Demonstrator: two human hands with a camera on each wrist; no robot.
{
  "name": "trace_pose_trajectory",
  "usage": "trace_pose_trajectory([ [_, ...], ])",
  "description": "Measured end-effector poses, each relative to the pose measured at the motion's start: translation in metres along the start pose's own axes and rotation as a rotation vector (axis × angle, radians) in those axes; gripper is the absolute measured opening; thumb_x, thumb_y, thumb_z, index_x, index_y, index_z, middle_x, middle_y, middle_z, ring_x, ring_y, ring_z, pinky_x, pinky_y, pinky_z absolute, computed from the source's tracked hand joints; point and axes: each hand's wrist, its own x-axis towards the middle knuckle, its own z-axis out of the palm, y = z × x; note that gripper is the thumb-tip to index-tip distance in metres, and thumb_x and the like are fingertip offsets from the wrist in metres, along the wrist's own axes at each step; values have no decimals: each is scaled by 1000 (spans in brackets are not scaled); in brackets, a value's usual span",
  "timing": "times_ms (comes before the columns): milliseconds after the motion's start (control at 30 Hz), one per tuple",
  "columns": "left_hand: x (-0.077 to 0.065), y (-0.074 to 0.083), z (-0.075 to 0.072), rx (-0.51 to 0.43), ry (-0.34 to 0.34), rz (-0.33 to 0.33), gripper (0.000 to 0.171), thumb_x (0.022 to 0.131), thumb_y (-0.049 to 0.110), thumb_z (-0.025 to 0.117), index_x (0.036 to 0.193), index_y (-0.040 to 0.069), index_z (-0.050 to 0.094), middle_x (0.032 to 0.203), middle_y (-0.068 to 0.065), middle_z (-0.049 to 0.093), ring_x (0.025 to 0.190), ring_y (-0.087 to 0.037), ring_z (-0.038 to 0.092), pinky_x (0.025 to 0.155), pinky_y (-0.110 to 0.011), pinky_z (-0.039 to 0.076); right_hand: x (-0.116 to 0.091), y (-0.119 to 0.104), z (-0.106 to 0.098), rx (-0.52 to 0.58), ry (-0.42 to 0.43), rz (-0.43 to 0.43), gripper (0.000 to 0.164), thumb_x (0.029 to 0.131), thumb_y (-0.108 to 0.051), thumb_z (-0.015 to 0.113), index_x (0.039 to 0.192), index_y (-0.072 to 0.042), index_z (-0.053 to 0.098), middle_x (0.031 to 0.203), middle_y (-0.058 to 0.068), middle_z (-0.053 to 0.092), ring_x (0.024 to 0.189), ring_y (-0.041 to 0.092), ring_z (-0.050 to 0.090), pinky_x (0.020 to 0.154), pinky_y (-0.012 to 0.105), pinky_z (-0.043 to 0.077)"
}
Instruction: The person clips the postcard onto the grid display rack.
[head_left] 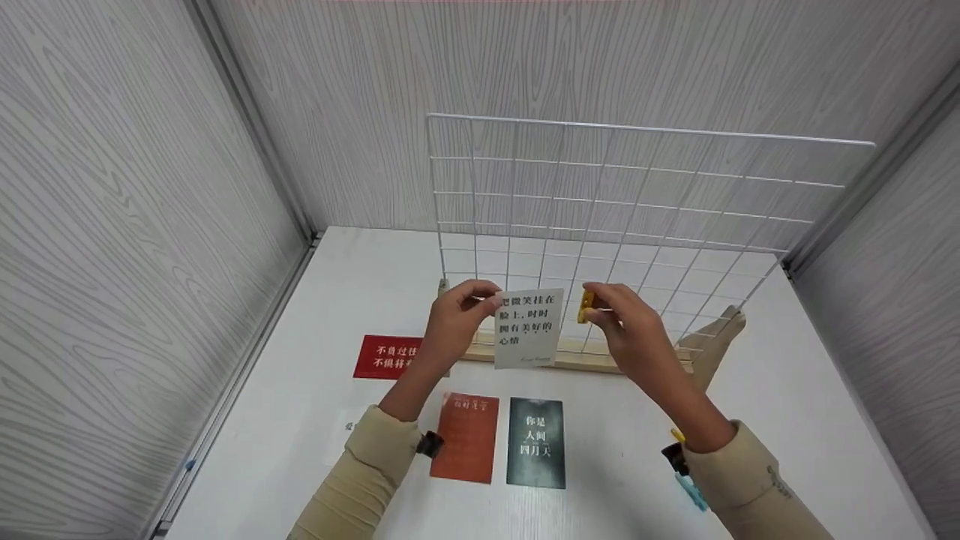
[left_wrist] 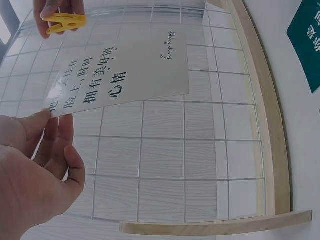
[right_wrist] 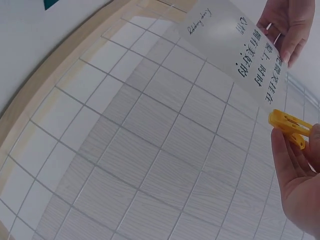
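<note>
Here, white card (head_left: 531, 346) in left hand (head_left: 452, 319), yellow clip (head_left: 585, 307) in right hand (head_left: 631, 324), each in a fingertip pinch.

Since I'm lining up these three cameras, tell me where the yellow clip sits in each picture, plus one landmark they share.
Head: the yellow clip is just right of centre, slightly below mid-height.
Left wrist: the yellow clip is in the top left corner area.
Right wrist: the yellow clip is near the right edge, about mid-height.
Shared landmark: the white card with black writing, visible in all three.
</note>
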Motion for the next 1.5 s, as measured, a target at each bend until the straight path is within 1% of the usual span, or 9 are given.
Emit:
trace_pose_trajectory([
  [133, 5, 6, -4, -1, 29, 24, 19, 98, 21, 68, 112, 9, 71, 100, -6, 70, 90, -21, 66, 79, -28, 53, 7, -8, 0, -2, -1, -3, 42, 94, 3, 64, 136, 2, 57, 118, 14, 64, 107, 23, 68, 86, 35, 59],
  [400, 14, 21, -19, -7, 68, 67, 17, 98, 17, 67, 112, 8, 71, 98, -7, 71, 89, -20, 65, 77, -26, 53, 27, -18, -2, 14, -4, -34, 31, 95, 3, 62, 126, 1, 58, 116, 13, 64, 108, 23, 68, 87, 35, 59],
  [700, 23, 34, -33, 29, 94, 92, 19, 99, 20, 66, 115, 10, 71, 101, -4, 70, 91, -19, 65, 80, -30, 54, 48, -31, -5, -4, 60, -62, 31, 95, -2, 64, 126, -1, 61, 118, 11, 64, 109, 22, 69, 88, 34, 59],
  [833, 26, 39, -35, 49, 108, 107, 19, 100, 19, 65, 115, 10, 70, 103, -4, 70, 92, -19, 65, 81, -29, 55, 59, -38, -5, -9, 94, -88, 32, 96, -7, 64, 127, 0, 61, 113, 13, 67, 103, 21, 69, 86, 34, 59],
  [967, 30, 42, -36, 52, 113, 130, 17, 99, 18, 65, 113, 9, 70, 101, -5, 70, 91, -18, 65, 80, -29, 55, 69, -45, -5, 18, 101, -94, 37, 98, -11, 61, 132, 3, 59, 110, 15, 67, 95, 21, 65, 81, 34, 58],
  [1067, 34, 44, -36, 50, 111, 140, 18, 99, 18, 66, 114, 9, 71, 101, -5, 70, 90, -18, 65, 79, -29, 54, 75, -49, -5, 42, 102, -84, 37, 98, -10, 61, 132, 4, 59, 113, 16, 66, 96, 21, 65, 82, 34, 58],
  [1167, 38, 48, -38, 50, 112, 152, 18, 99, 18, 66, 114, 9, 71, 102, -6, 70, 91, -18, 65, 79, -27, 52, 81, -54, -5, 60, 105, -72, 32, 98, -7, 61, 128, 4, 60, 114, 15, 65, 101, 21, 67, 87, 34, 58],
  [1300, 43, 54, -41, 45, 124, 167, 20, 99, 17, 66, 115, 6, 70, 103, -9, 71, 92, -20, 66, 79, -26, 52, 91, -58, -4, 73, 110, -68, 27, 98, -5, 61, 124, 3, 61, 112, 14, 65, 105, 21, 68, 87, 32, 59],
  [1500, 50, 63, -44, 57, 150, 178, 22, 98, 18, 67, 116, 5, 70, 103, -10, 71, 92, -20, 66, 82, -35, 53, 106, -61, -4, 67, 149, -116, 26, 96, -10, 64, 117, 6, 63, 106, 16, 67, 94, 20, 68, 80, 29, 58],
])
